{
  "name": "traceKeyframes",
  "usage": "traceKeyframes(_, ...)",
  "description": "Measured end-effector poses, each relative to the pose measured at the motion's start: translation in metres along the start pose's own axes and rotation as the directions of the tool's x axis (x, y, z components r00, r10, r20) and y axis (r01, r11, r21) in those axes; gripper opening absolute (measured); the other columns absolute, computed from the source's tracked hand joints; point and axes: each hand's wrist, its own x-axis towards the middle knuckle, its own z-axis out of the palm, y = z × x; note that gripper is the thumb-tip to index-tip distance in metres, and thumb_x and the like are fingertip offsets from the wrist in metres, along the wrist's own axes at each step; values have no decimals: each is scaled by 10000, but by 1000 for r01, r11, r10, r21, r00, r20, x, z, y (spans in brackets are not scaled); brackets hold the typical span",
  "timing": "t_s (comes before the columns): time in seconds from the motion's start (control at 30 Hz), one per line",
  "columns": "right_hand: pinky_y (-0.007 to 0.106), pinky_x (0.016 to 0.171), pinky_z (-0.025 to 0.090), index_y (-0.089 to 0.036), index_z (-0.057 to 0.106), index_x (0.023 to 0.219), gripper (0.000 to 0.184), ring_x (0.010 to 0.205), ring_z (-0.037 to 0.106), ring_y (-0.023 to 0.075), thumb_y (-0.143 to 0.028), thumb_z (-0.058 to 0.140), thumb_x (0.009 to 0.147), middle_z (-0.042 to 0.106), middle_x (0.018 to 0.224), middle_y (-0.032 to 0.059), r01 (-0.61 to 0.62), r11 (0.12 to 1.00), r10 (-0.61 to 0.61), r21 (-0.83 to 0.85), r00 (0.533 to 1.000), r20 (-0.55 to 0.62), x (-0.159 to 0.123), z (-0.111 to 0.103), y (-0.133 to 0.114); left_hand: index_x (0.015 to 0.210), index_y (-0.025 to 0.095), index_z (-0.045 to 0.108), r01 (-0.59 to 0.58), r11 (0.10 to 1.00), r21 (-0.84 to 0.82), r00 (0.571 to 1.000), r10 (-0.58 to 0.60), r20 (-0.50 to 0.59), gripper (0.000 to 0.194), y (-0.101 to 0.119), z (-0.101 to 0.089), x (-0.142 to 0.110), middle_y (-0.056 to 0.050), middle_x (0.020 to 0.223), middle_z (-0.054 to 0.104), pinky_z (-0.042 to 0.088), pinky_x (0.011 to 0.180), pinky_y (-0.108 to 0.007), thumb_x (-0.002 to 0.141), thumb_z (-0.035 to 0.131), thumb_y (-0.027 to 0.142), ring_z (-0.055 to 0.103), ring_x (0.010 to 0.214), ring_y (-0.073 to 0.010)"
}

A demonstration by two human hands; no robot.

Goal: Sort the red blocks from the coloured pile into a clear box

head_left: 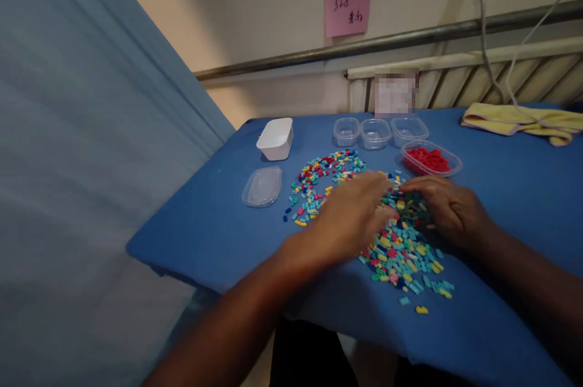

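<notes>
A loose pile of small coloured toy building bricks [405, 253] is spread over the blue-covered table. My left hand [353, 211] is over the middle of the pile, blurred by motion, with its thumb apart from its fingers. At the pile's right side, my right hand [450, 208] reaches inward with loosely bent fingers among the bricks. Both hands look open, and I make out no brick held in either. Just beyond my right hand stands a clear plastic tub of red bricks [428, 160]. Bricks beneath the hands are partly hidden.
Three clear tubs, including one small container [376, 135], stand along the back. A white bin [276, 141] and a clear lid [263, 186] are at left. A yellow cloth [514, 119] lies back right beneath a hanging cord. A blue curtain [91, 162] borders the left side.
</notes>
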Motion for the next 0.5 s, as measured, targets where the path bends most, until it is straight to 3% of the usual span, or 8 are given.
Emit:
traceKeyframes(0.07,525,1032,605,-292,804,1135,411,1112,778,310,-457,428,1149,823,1166,94,24,1000,-24,8,1000,-1,2,3,-1,1737,226,389,199,972,127,980,-195,-48,710,-36,-25,12,-115,1787,349,242,1386,-545,1149,314,615,267,1686,-323)
traceKeyframes(0.13,503,1020,610,-266,809,1121,426,1087,781,297,-445,424,1151,825,1146,98,31,999,-31,12,999,7,4,4,-1,1746,24,284,310,922,232,949,-314,-19,830,-74,-39,27,-209,1822,190,152,1405,-457,1145,337,594,160,1712,-334)
traceKeyframes(0.23,487,1033,606,-262,819,1117,438,1079,782,291,-451,424,1147,828,1138,94,10,1000,-11,18,999,35,4,3,-2,1753,-11,225,364,890,275,922,-386,25,858,-113,-41,46,-219,1828,127,120,1397,-436,1157,251,607,113,1719,-324)
traceKeyframes(0.33,482,1033,605,-283,825,1114,438,1090,781,297,-456,424,1146,831,1140,87,-25,999,23,27,998,58,5,1,-3,1748,-3,252,333,895,297,930,-364,56,879,-119,-32,55,-232,1823,140,125,1391,-432,1150,217,640,141,1714,-332)
traceKeyframes(0.5,473,1013,606,-278,829,1107,430,1067,781,294,-442,434,1148,831,1121,89,-21,999,17,46,997,81,4,0,-3,1766,68,268,270,910,313,943,-316,105,928,-92,-22,55,-180,1837,131,103,1391,-529,1120,180,729,96,1719,-360)
